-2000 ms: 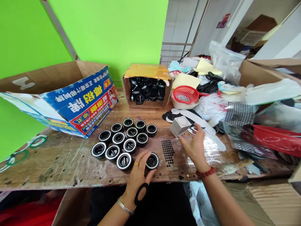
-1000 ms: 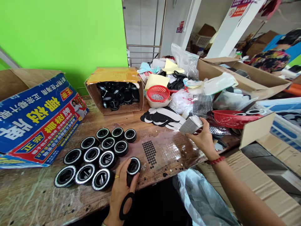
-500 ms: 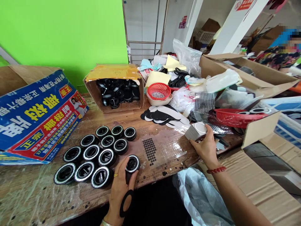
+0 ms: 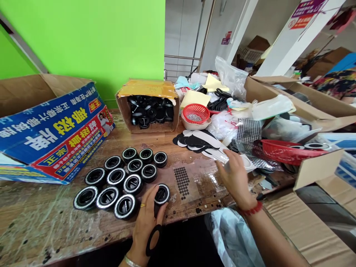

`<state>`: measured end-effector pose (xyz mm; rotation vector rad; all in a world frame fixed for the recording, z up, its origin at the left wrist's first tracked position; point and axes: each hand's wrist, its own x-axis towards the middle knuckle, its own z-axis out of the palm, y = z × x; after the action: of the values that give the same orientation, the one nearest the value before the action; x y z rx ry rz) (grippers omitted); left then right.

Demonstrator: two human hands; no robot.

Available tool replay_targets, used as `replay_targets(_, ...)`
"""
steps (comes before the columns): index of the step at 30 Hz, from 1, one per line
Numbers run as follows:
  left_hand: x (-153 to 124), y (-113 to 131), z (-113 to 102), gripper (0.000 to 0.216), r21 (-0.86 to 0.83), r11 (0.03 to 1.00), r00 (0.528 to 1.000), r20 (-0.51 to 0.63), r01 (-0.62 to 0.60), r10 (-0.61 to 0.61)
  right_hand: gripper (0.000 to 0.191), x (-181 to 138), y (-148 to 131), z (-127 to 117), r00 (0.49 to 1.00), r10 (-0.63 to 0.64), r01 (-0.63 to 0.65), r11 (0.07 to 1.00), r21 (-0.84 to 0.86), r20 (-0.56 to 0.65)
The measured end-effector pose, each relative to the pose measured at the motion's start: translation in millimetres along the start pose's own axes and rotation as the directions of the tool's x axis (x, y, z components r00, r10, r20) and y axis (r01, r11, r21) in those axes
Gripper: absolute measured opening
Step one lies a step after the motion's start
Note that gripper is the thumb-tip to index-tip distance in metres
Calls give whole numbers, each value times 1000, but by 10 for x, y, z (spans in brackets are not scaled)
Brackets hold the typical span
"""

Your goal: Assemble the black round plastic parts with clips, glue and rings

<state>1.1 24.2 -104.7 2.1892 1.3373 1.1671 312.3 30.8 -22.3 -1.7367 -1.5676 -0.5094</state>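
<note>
My left hand [image 4: 148,213] is closed around a black round plastic part [image 4: 161,194] with a pale ring on its top, at the table's front edge. A flat black ring [image 4: 153,240] lies against that hand near the wrist. To its left stand several similar black round parts [image 4: 116,176] in loose rows, pale rings upward. My right hand [image 4: 235,178] is slightly blurred, with thumb and forefinger apart, in front of a stack of square white sheets [image 4: 247,161] marked with a circle. The hand partly hides the stack. Between my hands lies a clear sheet with black dots [image 4: 181,181].
Behind are a carton of black parts [image 4: 147,87], a red basket [image 4: 196,112] and black and white sole-shaped pieces [image 4: 204,140]. A blue printed box [image 4: 55,133] stands left. Right are a red tray [image 4: 294,152] and an open carton [image 4: 306,218]; a plastic bag [image 4: 235,233] hangs below.
My right hand has moved left off the top of the sheet stack. My left hand still holds the black round part. The whole view has shifted as the head turned left.
</note>
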Motion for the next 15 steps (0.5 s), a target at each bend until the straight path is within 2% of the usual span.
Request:
replay_targets(2, 1, 6, -5, 54, 3, 1000, 1000, 1, 17, -17, 44, 206, -9, 355, 988, 42, -45, 999, 14, 147)
replay_targets(4, -1, 23, -22, 56, 8, 1000, 1000, -13, 23, -23, 46, 437, 27, 707, 941, 208, -173, 973, -150, 265)
replay_targets(7, -5, 57, -60, 58, 18, 1000, 1000, -19, -10, 10, 51, 748, 94, 1068, 897, 344, -276, 927, -255, 279)
replay_targets(11, -10, 90, -91, 61, -7, 1000, 1000, -10, 12, -12, 44, 911, 149, 1200, 835, 441, -325, 878, -352, 329)
replay_targets(15, -12, 108, -106, 61, -38, 999, 999, 17, 31, -31, 37, 851, 145, 1146, 830, 381, -221, 896, -386, 408)
